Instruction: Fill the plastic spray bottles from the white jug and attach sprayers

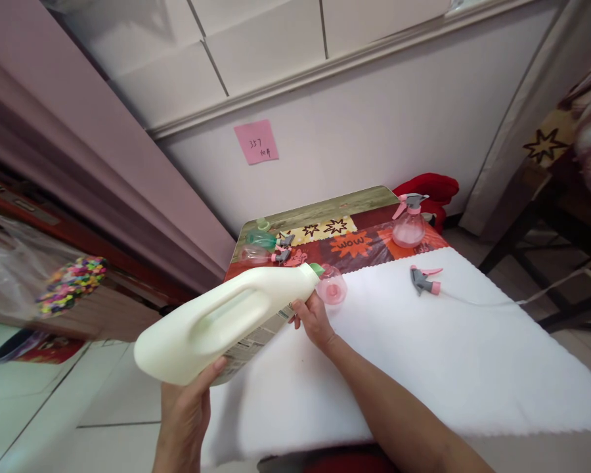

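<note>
A large cream detergent bottle (pixel 177 325) with a moulded handle is tilted, its neck and pale green spout pointing right. My left hand (pixel 190 401) supports its base end from below, thumb along the label side. My right hand (pixel 315 320) grips it near the neck. Just beside the spout stands a pink transparent bottle (pixel 333 290) without its spray head, on the white cloth. Whether liquid is flowing cannot be seen. A grey and pink spray head (pixel 422 281) with a long clear tube lies on the cloth to the right.
A pink spray bottle (pixel 408 231) stands upright at the table's back right. At the back left, a green spray bottle (pixel 263 240) and another pink one (pixel 256 255) lie near a light green cap (pixel 262 224). A wall (pixel 354 144) rises behind; a dark stool (pixel 536 249) stands right.
</note>
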Tool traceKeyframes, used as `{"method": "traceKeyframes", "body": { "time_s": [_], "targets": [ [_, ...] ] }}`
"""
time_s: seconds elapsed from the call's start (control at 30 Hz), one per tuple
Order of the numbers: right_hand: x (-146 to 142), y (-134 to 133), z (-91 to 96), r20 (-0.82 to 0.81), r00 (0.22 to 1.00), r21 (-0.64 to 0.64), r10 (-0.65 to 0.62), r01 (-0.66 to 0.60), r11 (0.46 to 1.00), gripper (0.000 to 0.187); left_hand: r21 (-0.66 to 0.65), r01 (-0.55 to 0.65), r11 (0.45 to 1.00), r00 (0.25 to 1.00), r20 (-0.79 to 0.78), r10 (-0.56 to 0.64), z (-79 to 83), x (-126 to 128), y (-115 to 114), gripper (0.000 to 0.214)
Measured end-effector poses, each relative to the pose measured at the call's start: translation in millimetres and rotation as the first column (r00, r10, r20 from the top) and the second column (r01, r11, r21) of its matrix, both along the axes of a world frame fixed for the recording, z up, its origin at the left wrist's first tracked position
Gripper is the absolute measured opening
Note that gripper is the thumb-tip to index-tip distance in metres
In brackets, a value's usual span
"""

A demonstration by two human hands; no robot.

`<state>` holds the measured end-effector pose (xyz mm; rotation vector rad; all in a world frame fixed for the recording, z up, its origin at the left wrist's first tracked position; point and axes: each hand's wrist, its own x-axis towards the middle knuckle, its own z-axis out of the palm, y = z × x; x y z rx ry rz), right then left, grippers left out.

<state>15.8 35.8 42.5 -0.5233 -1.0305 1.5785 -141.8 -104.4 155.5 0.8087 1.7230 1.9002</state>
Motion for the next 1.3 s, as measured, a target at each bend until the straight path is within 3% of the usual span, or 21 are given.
{"method": "traceKeyframes", "body": {
  "time_s": [0.73, 1.3],
  "targets": [
    [1, 2, 0.2, -0.004, 1.0, 0.013, 0.01, -0.01, 1.0, 0.047, -0.038, 0.004, 0.999, 1.0, 0.015, -0.004, 13.3, 7, 0, 0.082],
    [-1, 3, 1.3, -0.031, 1.0, -0.021, 0.003, -0.004, 1.0, 0.055, -0.046, 0.027, 0.999, 0.998, -0.047, -0.029, 18.4, 6, 3, 0.085]
  ]
}}
